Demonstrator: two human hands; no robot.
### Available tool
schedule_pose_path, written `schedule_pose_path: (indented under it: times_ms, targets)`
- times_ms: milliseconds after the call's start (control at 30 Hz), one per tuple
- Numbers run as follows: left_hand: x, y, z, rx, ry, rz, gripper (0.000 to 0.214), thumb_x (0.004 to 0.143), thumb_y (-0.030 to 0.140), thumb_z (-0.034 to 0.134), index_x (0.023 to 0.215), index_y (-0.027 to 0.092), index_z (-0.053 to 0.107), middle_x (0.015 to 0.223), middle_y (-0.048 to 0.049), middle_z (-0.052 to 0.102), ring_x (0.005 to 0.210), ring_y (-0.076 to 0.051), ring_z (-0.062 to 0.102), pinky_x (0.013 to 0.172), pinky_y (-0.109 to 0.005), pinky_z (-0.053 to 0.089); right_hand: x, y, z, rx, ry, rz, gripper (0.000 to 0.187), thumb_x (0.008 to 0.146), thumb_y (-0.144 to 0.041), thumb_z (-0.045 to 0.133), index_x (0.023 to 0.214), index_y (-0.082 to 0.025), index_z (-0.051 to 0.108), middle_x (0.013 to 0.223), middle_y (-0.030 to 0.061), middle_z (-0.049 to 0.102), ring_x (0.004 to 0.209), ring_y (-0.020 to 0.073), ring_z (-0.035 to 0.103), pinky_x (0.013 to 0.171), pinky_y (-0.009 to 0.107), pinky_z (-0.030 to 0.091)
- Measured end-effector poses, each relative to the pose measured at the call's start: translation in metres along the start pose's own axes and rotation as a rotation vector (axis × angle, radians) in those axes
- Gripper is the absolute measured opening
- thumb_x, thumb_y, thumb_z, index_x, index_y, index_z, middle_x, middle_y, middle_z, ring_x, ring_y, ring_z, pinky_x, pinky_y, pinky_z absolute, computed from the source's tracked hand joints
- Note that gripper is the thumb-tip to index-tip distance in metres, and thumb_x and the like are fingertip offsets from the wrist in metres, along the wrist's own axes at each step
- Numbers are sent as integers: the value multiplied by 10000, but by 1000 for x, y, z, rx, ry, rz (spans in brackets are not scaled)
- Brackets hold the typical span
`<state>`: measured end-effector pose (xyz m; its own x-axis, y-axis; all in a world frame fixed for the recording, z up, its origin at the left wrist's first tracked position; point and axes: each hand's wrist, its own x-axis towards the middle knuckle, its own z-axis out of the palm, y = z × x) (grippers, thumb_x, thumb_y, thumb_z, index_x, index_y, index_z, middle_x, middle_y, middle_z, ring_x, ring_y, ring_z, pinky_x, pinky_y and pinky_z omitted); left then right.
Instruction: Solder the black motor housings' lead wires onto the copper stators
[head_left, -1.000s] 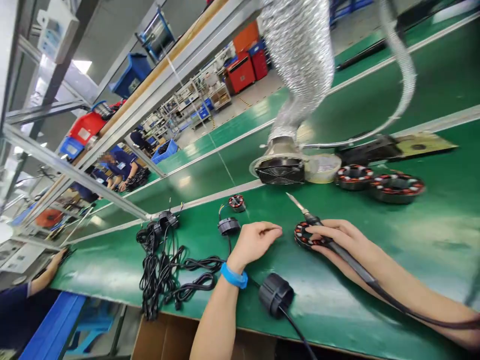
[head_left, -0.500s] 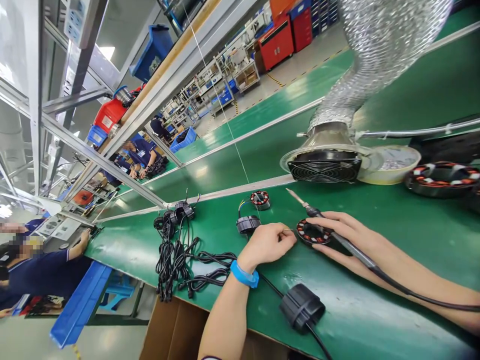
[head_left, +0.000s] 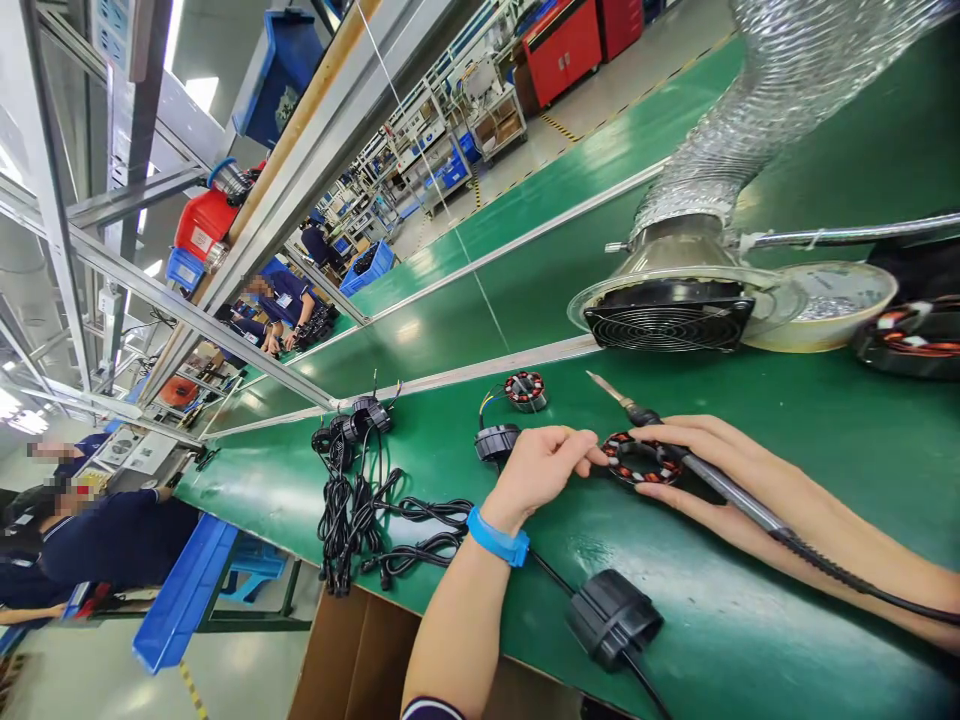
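Your left hand [head_left: 536,475], fingertips pinched together, sits just beside a small stator [head_left: 641,458] with red-and-white windings, lower center. Your right fingers [head_left: 697,431] curl over it, gripping a soldering iron [head_left: 724,487]. Open green workbench [head_left: 765,610] lies below.

Round wire-wound stator [head_left: 641,458] on rubber bench mat [head_left: 750,610]; coiled rubber cables [head_left: 349,520] to L, round metal-grille extractor fan [head_left: 669,325] bhd.

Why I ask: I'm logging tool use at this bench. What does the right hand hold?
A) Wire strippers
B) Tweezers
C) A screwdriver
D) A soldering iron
D: the right hand grips a corded soldering iron, with its pointed metal tip sticking out past the fingers.
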<state>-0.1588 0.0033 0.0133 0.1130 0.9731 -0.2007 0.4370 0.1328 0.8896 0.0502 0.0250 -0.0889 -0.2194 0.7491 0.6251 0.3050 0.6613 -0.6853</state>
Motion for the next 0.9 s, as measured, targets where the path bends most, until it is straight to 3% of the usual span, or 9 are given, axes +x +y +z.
schedule_pose_path:
  times_ms: [100, 200, 367, 500, 633, 767, 900]
  targets:
    - [-9, -3, -1, 58, 15, -26, 543, 919, 663, 710, 811, 134, 772, 688, -2, 609, 643, -109, 459, 637, -257, 380, 2, 0, 2, -6, 52, -1, 483, 996, -686, 628, 1324, -333, 662, 1241, 76, 693, 1091, 219, 722, 925, 304, 620]
    - [-11, -8, 5, 203, -18, 10, 543, 740, 676, 892, 824, 152, 778, 676, 17, 595, 641, -117, 477, 625, -260, 379, 3, 5, 3, 4, 58, 25, 504, 979, -685, 652, 1331, -325, 657, 1258, 93, 693, 1106, 243, 717, 949, 347, 614]
    - [-4, -14, 18, 447, -3, 208, 269, 908, 381, 820, 752, 171, 761, 760, -31, 685, 717, -156, 576, 711, -277, 424, 5, 10, 5, 11, 110, 82, 458, 939, -615, 726, 1264, -296, 680, 1226, 97, 703, 1071, 265, 719, 968, 407, 618]
    - [-9, -8, 15, 462, 3, 328, 180, 886, 175, 714, 706, 176, 723, 733, -36, 676, 704, -157, 562, 713, -280, 403, 8, 4, -2, 70, 54, 75, 406, 956, -527, 734, 1269, -276, 674, 1202, 80, 705, 1095, 247, 722, 990, 412, 619]
    - [-14, -2, 4, 325, -8, 309, 214, 868, 262, 715, 671, 178, 716, 714, -47, 686, 681, -154, 543, 688, -287, 378, 12, -1, -10, 136, -46, 85, 429, 953, -426, 749, 1341, -275, 645, 1285, 101, 679, 1199, 250, 694, 1071, 431, 583]
    - [-11, 1, 2, 42, -43, 162, 325, 816, 436, 772, 666, 153, 712, 656, -62, 682, 632, -139, 525, 643, -271, 366, 15, -5, -12, 183, -127, 77, 502, 903, -270, 767, 1384, -277, 622, 1317, 94, 655, 1207, 235, 677, 1065, 393, 564]
    - [-2, 3, 11, -274, -66, -35, 474, 698, 567, 872, 739, 120, 722, 568, -48, 658, 438, -50, 309, 489, -240, 186, 17, -13, -14, 214, -155, 100, 496, 901, -223, 750, 1375, -269, 610, 1316, 91, 640, 1176, 217, 673, 1039, 372, 557]
